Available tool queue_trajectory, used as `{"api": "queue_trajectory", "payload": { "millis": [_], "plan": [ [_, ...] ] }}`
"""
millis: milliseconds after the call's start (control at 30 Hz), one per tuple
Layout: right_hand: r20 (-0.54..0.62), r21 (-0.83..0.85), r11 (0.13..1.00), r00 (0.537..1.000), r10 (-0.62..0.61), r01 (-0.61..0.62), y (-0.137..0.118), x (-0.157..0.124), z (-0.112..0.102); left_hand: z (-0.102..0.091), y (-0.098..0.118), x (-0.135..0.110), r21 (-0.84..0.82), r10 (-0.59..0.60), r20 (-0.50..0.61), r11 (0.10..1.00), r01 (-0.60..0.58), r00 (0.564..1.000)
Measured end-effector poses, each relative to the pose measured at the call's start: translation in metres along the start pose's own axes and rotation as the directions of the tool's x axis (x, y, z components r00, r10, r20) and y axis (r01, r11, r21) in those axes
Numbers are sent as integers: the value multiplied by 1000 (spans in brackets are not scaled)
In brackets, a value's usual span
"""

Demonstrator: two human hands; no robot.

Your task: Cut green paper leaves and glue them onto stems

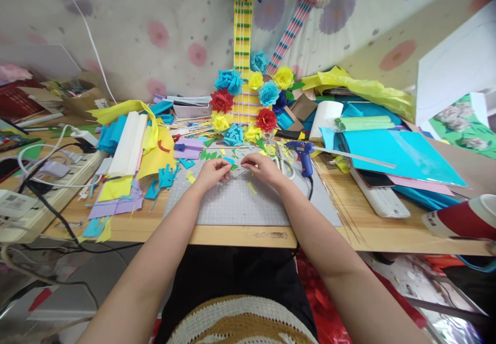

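Over the grey cutting mat (232, 209) my left hand (214, 172) is closed in a pinch. A small green paper piece (234, 167) shows at its fingertips, and I cannot tell whether it is held or lies behind. Just to the right, my right hand (263, 168) is also pinched, its fingertips hiding anything in them. A thin wire-like line slants below the gap between the hands. Green paper leaves (210, 155) lie beyond my left hand. Scissors (289, 168) and a blue hot glue gun (304, 157) lie beside my right hand.
A yellow paper guitar (243, 39) with paper flowers leans at the back, a pink one (290, 36) behind it. Rolled crepe paper (127, 142) and a power strip (50, 189) lie left. Blue sheets (403, 153) and a paper cup (465, 217) stand right.
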State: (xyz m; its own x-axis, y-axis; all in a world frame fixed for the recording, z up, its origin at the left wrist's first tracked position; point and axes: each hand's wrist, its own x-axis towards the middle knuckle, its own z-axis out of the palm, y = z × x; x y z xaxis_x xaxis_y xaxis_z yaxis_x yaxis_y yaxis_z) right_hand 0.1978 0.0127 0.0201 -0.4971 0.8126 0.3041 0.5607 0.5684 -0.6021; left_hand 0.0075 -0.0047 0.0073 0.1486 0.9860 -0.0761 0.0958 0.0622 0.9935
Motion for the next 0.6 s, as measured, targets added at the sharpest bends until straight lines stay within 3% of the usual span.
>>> {"api": "queue_trajectory", "payload": {
  "millis": [600],
  "plan": [
    [-8,-28,1000,1000,7,-7,0,-1,1,0,2,-2,-9,-10,-13,1000,10,1000]
  ]
}}
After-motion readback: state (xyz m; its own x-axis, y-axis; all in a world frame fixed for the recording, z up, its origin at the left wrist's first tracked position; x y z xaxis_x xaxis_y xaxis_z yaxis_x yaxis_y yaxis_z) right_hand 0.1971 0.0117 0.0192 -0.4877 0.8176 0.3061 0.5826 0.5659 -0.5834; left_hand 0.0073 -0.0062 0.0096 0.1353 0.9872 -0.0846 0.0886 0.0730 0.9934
